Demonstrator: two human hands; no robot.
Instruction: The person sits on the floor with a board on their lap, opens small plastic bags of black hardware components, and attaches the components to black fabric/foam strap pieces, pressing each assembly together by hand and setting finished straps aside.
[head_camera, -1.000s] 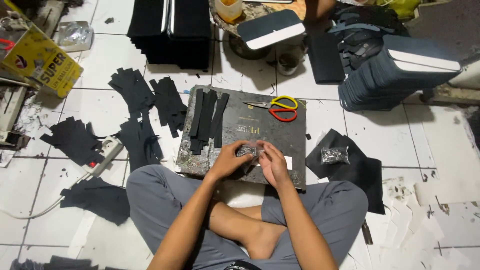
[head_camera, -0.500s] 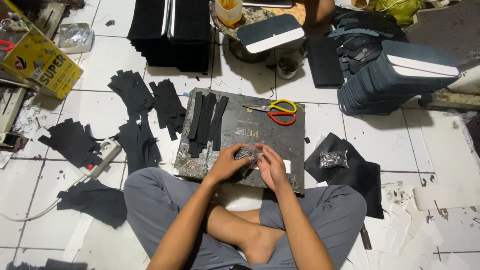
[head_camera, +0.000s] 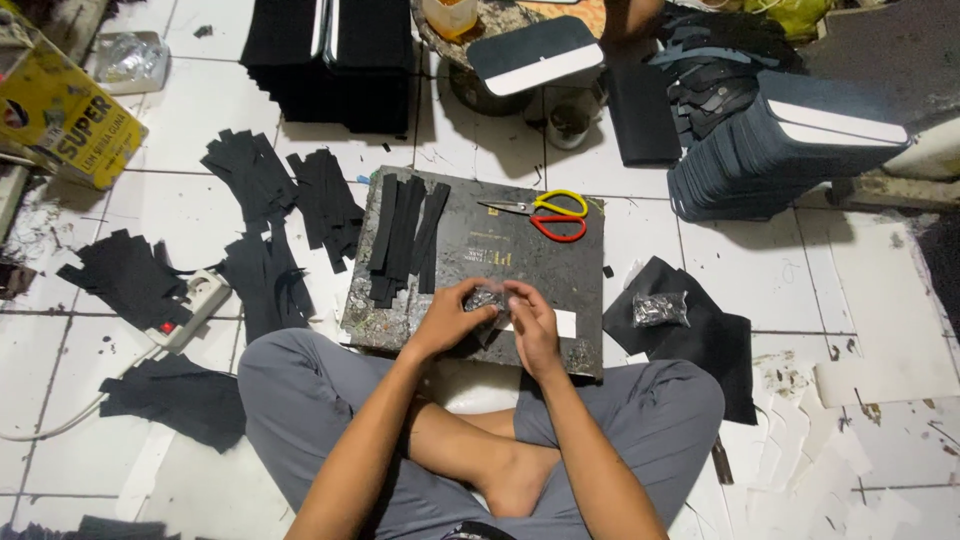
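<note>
Hands (head_camera: 492, 318) around perhaps plastic packet (head_camera: 484, 299)

Small crinkled clear bag (head_camera: 487, 300) between hands

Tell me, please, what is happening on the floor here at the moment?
A person sits cross-legged on a white tiled floor at a dark work board. The left hand and right hand together hold a small clear bag with small dark, shiny contents, just above the board's near edge. Black strips lie on the board's left part, scissors with yellow and red handles at its far side. A similar small bag rests on black sheet material to the right.
</note>
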